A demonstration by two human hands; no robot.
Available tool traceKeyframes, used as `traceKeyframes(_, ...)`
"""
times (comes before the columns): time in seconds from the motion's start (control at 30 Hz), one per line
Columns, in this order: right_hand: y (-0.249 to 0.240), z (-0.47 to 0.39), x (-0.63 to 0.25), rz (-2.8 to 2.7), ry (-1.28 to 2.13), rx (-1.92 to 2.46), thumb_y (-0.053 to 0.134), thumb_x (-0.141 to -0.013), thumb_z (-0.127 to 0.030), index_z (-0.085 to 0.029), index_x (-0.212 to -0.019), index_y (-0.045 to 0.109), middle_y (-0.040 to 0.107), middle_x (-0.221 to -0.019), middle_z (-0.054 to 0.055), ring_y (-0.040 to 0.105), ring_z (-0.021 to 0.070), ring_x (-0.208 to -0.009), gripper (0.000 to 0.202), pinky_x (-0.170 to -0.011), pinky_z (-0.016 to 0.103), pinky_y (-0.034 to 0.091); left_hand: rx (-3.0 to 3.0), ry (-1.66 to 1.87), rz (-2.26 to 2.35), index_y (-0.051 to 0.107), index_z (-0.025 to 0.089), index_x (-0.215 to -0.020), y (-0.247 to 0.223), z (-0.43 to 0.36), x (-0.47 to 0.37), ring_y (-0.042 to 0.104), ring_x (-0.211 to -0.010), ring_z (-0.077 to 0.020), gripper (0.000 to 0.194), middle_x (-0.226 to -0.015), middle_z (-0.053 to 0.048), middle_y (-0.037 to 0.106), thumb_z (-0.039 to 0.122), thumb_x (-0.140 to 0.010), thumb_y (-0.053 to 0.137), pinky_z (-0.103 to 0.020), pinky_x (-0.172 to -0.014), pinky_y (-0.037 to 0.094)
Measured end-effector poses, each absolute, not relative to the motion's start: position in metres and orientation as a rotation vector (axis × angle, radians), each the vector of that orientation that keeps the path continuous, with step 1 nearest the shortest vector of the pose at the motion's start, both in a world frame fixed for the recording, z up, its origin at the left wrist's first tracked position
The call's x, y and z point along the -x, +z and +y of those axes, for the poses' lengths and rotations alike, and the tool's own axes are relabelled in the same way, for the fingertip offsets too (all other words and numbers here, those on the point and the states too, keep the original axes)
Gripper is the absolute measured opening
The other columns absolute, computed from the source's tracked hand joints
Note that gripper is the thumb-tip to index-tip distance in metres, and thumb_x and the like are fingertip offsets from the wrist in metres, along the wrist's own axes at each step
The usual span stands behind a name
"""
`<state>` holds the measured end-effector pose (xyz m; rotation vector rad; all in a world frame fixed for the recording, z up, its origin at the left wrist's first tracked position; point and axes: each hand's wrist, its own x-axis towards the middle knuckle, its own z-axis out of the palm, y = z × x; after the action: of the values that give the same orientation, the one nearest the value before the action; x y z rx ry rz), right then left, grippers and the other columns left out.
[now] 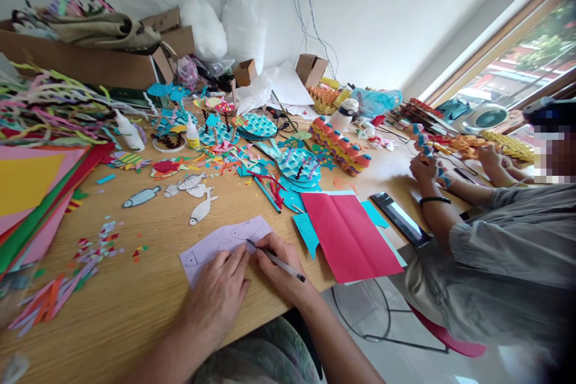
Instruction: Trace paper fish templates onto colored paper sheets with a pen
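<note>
Your right hand [281,273] is pinching a slim clear-and-black plastic pen [283,264], tip near the right end of that lilac fish-sketched paper [209,245], lying lengthwise left-to-right just ahead on the wooden desk [135,312]; left hand [219,291] rests flattish on its near edge, gripping nothing.

Paper [216,245] is pale lilac with dark fish outlines [198,255], pen [282,263] is greyish with a black end, big sheet [353,237] is just plain pinkish red, and the bumpy strip [341,149] goes wild: orange, yellow, purple, blue.
</note>
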<state>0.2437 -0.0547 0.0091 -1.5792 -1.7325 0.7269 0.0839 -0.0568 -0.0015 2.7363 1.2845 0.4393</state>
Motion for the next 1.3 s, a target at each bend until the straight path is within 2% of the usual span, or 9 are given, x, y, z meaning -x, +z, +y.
traceKeyframes(0.5, 0.0076, -0.0547, -0.243, -1.743, 0.701, 1.594, 0.048, -0.075, -0.014, -0.02, -0.077, 0.055, 0.057, -0.066, -0.002, 0.052, 0.0124, -0.062, 0.009, -0.058, 0.024, 0.04, -2.718, 0.481, 1.292, 0.055, 0.014, -0.116, -0.006, -0.0563, -0.0827, 0.053, -0.098, -0.0241, 0.037, -0.12, -0.01, 0.057, 0.013, -0.081, 0.041, -0.04, -0.083, 0.047)
traceKeyframes(0.9, 0.0062, -0.0554, -0.2446, -1.698, 0.691, 1.596, 0.048, -0.076, -0.015, -0.02, -0.078, 0.055, 0.056, -0.065, -0.003, 0.05, 0.0112, -0.058, 0.008, -0.055, 0.023, 0.037, -2.727, 0.43, 1.274, 0.055, 0.009, -0.115, -0.0026, -0.0564, -0.083, 0.053, -0.096, -0.0249, 0.038, -0.119, -0.012, 0.057, 0.013, -0.079, 0.047, -0.04, -0.081, 0.047)
traceKeyframes(1.3, 0.0045, -0.0561, -0.2448, -1.617, 0.75, 1.579, 0.047, -0.077, -0.015, -0.02, -0.078, 0.054, 0.054, -0.063, -0.003, 0.049, 0.0106, -0.056, 0.008, -0.052, 0.022, 0.037, -2.72, 0.423, 1.287, 0.055, 0.013, -0.115, 0.0009, -0.0566, -0.0835, 0.053, -0.096, -0.0248, 0.037, -0.119, -0.01, 0.057, 0.012, -0.079, 0.046, -0.04, -0.081, 0.047)
